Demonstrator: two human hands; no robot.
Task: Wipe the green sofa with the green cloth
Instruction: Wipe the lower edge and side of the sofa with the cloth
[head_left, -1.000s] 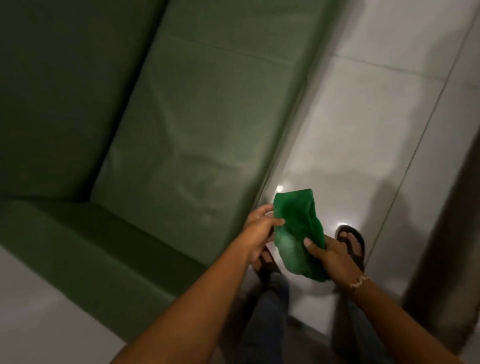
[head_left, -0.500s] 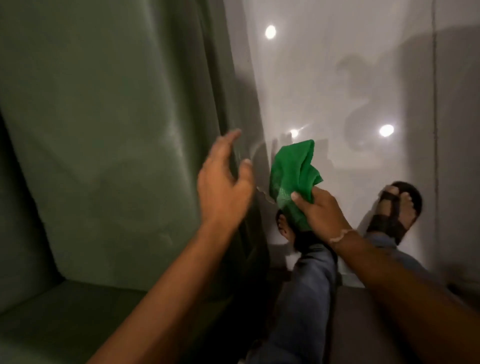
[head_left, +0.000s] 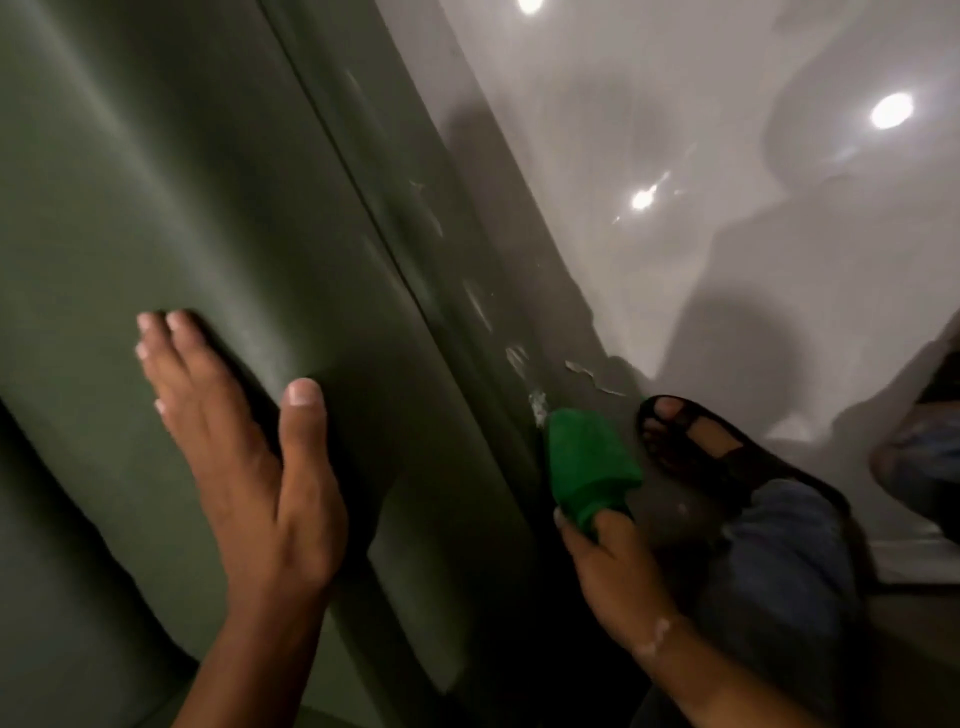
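Note:
The green sofa (head_left: 171, 171) fills the left half of the view, its seat cushion on top and its front panel running down the middle. My left hand (head_left: 244, 457) lies flat on the seat cushion, fingers spread, holding nothing. My right hand (head_left: 618, 577) is shut on the bright green cloth (head_left: 587, 462), which is bunched and held against the low front panel of the sofa, close to the floor. Pale scuffed and peeling patches mark the panel just above the cloth.
A glossy light floor (head_left: 701, 130) with lamp reflections spreads to the right. My foot in a black sandal (head_left: 711, 447) stands on it right beside the cloth, with a jeans leg (head_left: 784, 561) below. A second dark shape sits at the right edge.
The view has dropped much closer to the sofa. My left hand has gone from raised in the air to flat on the cushion. My right hand carried the cloth down to the front panel.

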